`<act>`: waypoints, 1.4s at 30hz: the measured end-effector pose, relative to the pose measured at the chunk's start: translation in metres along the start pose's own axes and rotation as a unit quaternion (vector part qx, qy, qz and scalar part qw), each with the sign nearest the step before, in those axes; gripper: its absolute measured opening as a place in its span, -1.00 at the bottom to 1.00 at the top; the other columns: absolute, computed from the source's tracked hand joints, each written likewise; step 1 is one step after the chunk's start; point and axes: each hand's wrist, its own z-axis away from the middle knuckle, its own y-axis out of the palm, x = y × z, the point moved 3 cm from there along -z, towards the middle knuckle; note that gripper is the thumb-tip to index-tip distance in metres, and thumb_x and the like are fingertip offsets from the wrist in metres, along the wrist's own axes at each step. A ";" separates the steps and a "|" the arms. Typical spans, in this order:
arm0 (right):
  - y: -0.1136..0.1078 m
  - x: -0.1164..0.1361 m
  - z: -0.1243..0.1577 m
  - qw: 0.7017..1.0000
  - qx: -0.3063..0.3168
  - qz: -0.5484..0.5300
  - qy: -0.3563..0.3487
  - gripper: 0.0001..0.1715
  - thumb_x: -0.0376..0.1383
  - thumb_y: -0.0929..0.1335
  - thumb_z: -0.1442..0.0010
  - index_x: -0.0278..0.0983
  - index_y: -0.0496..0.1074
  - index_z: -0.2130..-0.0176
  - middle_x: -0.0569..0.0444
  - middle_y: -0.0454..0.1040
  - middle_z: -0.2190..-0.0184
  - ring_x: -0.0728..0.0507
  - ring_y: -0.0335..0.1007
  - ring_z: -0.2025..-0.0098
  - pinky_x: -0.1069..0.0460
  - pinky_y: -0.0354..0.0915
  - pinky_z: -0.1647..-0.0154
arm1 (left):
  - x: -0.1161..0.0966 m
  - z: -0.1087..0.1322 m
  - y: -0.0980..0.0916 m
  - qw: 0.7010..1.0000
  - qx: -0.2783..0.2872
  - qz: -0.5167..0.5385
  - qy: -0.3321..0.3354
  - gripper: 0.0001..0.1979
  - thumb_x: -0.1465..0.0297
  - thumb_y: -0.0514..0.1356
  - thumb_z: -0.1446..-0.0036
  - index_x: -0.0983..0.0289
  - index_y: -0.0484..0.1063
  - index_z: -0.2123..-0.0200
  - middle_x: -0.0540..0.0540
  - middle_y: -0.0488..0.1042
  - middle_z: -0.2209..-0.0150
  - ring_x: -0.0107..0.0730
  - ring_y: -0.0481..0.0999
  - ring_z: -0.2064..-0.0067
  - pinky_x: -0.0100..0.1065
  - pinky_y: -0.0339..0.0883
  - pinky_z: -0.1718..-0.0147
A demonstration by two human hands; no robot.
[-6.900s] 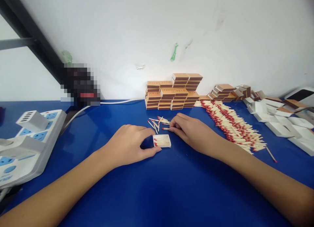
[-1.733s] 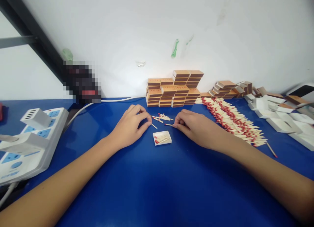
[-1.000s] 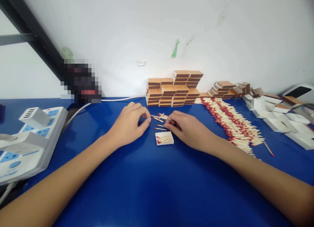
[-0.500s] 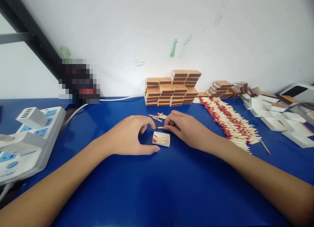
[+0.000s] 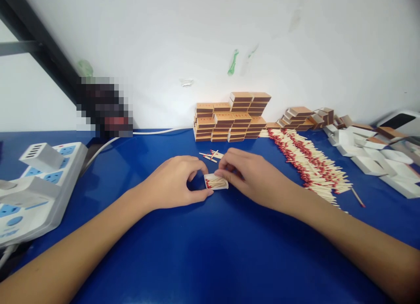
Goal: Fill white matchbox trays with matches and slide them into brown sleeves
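Note:
A small white matchbox tray [image 5: 222,187] holds several red-headed matches [image 5: 215,182] lying lengthwise. My left hand [image 5: 173,179] grips its left end, thumb at the near side and index finger at the far side. Over the tray's right part, my right hand [image 5: 246,170] is pinched at the matches, thumb and fingertips together; the match between them is largely covered by the fingers. Just beyond the tray, a few loose matches [image 5: 211,156] lie crossed on the blue table [image 5: 210,247].
Closed matchboxes [image 5: 223,120] stand stacked against the wall. A long heap of matches [image 5: 308,164] spreads to the right, with white trays [image 5: 370,157] and empty sleeves [image 5: 297,116] beyond. A power strip [image 5: 46,186] with plugs sits at left.
My right hand has brought a match from the table to the tray. My left thumb and finger have closed on the tray, which has shifted slightly away from me.

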 end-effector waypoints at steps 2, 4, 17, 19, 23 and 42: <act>-0.001 -0.013 -0.006 0.998 -0.059 -0.005 0.034 -0.82 -0.21 0.35 -0.43 -0.22 0.46 0.24 0.03 0.50 0.27 -0.10 0.37 0.32 -0.01 0.24 0.28 | 0.000 0.000 0.000 1.000 0.000 0.000 0.000 -0.74 0.15 0.36 -0.16 0.20 0.58 0.21 -0.06 0.34 0.46 -0.40 0.36 0.41 -0.32 0.14 0.41; -0.001 -0.026 -0.011 0.994 -0.090 0.003 0.065 -0.82 -0.19 0.39 -0.38 -0.23 0.48 0.25 0.02 0.49 0.29 -0.11 0.36 0.32 -0.02 0.25 0.27 | 0.000 0.000 0.000 1.000 0.003 -0.002 -0.001 -0.72 0.13 0.36 -0.17 0.20 0.59 0.20 -0.06 0.34 0.47 -0.40 0.35 0.42 -0.32 0.14 0.42; 0.010 -0.035 -0.018 0.994 -0.067 0.018 0.084 -0.85 -0.23 0.42 -0.35 -0.25 0.51 0.27 0.06 0.44 0.32 -0.08 0.30 0.36 0.00 0.17 0.31 | -0.001 0.000 0.001 1.000 0.006 -0.029 0.003 -0.72 0.14 0.34 -0.19 0.22 0.59 0.17 -0.06 0.38 0.47 -0.39 0.36 0.42 -0.30 0.15 0.41; 0.011 -0.036 -0.020 0.994 -0.058 0.023 0.088 -0.84 -0.24 0.40 -0.36 -0.24 0.51 0.28 0.05 0.45 0.31 -0.09 0.32 0.36 0.00 0.18 0.31 | -0.001 0.000 0.001 0.999 0.007 -0.031 0.005 -0.72 0.14 0.33 -0.20 0.22 0.58 0.17 -0.06 0.38 0.46 -0.39 0.36 0.42 -0.30 0.15 0.41; 0.012 -0.037 -0.019 0.995 -0.040 0.040 0.086 -0.80 -0.24 0.34 -0.42 -0.25 0.46 0.27 0.00 0.47 0.26 -0.12 0.36 0.31 -0.01 0.22 0.28 | -0.001 -0.001 0.002 0.999 0.010 -0.033 0.006 -0.73 0.14 0.33 -0.20 0.21 0.58 0.18 -0.05 0.40 0.46 -0.39 0.37 0.42 -0.30 0.15 0.41; -0.016 -0.056 -0.004 0.994 0.032 0.041 0.092 -0.80 -0.25 0.28 -0.43 -0.22 0.44 0.24 -0.06 0.52 0.19 -0.21 0.46 0.17 -0.09 0.32 0.14 | 0.001 0.002 -0.001 0.999 0.010 -0.038 0.001 -0.70 0.12 0.31 -0.24 0.20 0.60 0.12 -0.05 0.41 0.48 -0.41 0.37 0.46 -0.31 0.12 0.43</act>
